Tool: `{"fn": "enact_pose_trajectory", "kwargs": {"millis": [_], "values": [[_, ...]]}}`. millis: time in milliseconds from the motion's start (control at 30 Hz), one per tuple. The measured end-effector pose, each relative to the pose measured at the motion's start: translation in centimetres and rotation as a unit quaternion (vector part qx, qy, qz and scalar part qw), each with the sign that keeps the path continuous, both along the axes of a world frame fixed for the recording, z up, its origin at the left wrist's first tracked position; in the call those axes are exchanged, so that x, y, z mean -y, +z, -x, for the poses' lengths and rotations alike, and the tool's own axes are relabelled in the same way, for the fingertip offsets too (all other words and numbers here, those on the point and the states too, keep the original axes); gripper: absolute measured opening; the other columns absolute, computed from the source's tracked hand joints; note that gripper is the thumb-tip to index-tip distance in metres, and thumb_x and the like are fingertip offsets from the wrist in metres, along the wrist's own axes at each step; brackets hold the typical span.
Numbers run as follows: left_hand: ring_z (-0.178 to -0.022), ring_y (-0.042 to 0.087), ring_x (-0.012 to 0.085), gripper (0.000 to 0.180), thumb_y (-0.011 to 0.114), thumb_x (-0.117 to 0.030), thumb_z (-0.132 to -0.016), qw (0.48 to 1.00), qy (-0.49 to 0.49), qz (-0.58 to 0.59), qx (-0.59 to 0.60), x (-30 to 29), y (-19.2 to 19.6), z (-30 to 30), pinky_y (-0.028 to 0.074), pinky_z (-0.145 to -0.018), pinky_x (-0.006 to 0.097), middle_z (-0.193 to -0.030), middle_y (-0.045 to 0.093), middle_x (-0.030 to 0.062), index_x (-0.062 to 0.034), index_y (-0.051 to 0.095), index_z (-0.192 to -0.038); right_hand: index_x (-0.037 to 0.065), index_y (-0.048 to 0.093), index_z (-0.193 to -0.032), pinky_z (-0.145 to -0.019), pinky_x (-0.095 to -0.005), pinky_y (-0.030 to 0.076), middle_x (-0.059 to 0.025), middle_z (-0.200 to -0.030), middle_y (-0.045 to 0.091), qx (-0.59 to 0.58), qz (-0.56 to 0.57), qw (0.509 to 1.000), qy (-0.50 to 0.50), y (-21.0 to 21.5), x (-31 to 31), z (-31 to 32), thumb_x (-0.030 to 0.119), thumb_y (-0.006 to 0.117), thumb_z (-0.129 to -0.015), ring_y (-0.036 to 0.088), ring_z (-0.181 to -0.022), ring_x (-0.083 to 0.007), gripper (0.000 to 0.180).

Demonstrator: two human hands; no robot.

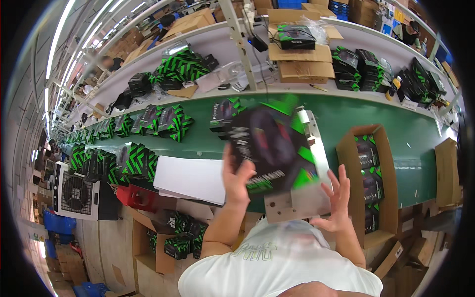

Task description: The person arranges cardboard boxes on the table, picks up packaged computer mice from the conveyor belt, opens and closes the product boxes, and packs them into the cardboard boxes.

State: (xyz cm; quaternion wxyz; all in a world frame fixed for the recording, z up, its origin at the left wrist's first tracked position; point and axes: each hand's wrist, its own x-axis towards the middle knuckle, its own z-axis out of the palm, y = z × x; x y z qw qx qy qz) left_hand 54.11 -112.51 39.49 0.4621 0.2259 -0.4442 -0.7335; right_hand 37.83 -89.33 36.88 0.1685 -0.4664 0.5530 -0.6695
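Note:
My left hand (237, 179) grips the left side of a black and green mouse box (272, 148), thumb across its front. The box is tilted and slightly blurred, with a picture of a computer mouse on it. To its right, my right hand (338, 200) is apart from the box, fingers spread and holding nothing. Between my hands and partly behind the box is a silver metal plate (297, 202). An open carton (390, 183) with several similar boxes in it stands right of my right hand.
A green conveyor belt (198, 147) carries rows of black and green boxes (170, 121) on the left. White sheets (189, 179) lie left of my left hand. Below them sits a carton of boxes (165, 265). A shelf (247, 92) behind holds cartons and more boxes.

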Motion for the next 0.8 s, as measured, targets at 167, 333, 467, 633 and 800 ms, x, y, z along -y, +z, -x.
{"fn": "enact_pose_trajectory", "kwargs": {"millis": [167,333,467,633,800], "values": [[-0.136,0.037,0.0354,0.088,0.069,-0.019,-0.087,0.895,-0.086,0.372,0.231,-10.1,-2.0,3.0,0.029,-0.109,0.051,-0.149,0.031,0.025,0.0013,0.014,-0.153,0.003,0.057,-0.131,-0.104,-0.0443,0.043,-0.0313,-0.155,0.02,-0.245,-0.042,0.968,-0.043,-0.1,-6.1,3.3,0.038,0.093,-0.06,0.042,-0.133,-0.0464,0.088],[-0.143,0.024,0.0443,0.091,0.074,-0.046,-0.079,0.694,-0.196,0.636,0.275,-12.6,-1.8,1.3,0.01,-0.108,0.069,-0.154,0.023,0.0302,0.0025,0.035,-0.146,0.002,0.069,-0.109,-0.102,-0.0449,0.045,-0.0332,-0.141,0.045,-0.16,-0.1,0.981,-0.038,-2.4,-9.7,2.8,0.041,0.091,-0.059,0.048,-0.13,-0.0413,0.067],[-0.144,0.023,0.0434,0.096,0.068,-0.06,-0.076,0.64,-0.235,0.639,0.358,-11.4,-0.3,1.7,0.011,-0.106,0.073,-0.155,0.023,0.0279,0.0011,0.041,-0.143,0.007,0.069,-0.115,-0.101,-0.0427,0.046,-0.0293,-0.146,0.04,-0.219,-0.098,0.97,-0.029,-2.0,-6.4,4.8,0.032,0.095,-0.052,0.048,-0.13,-0.0421,0.073],[-0.145,0.019,0.0449,0.092,0.075,-0.048,-0.073,0.609,-0.224,0.648,0.398,-4.2,1.0,6.2,0.02,-0.109,0.069,-0.157,0.022,0.0227,-0.0029,0.04,-0.145,0.009,0.069,-0.116,-0.099,-0.0419,0.048,-0.0223,-0.15,0.038,-0.177,-0.135,0.971,-0.088,-1.1,0.7,7.2,0.022,0.095,-0.05,0.052,-0.125,-0.0385,0.072],[-0.143,0.021,0.0473,0.068,0.073,-0.034,-0.079,0.548,-0.295,0.709,0.332,-6.8,0.6,5.3,0.025,-0.111,0.061,-0.156,0.028,0.0194,-0.0115,0.051,-0.139,0.007,0.052,-0.135,-0.095,-0.0414,0.051,-0.012,-0.149,0.04,0.314,-0.011,0.949,0.008,-3.9,-4.6,8.8,0.062,0.063,-0.083,0.047,-0.13,-0.0322,0.077]]}}
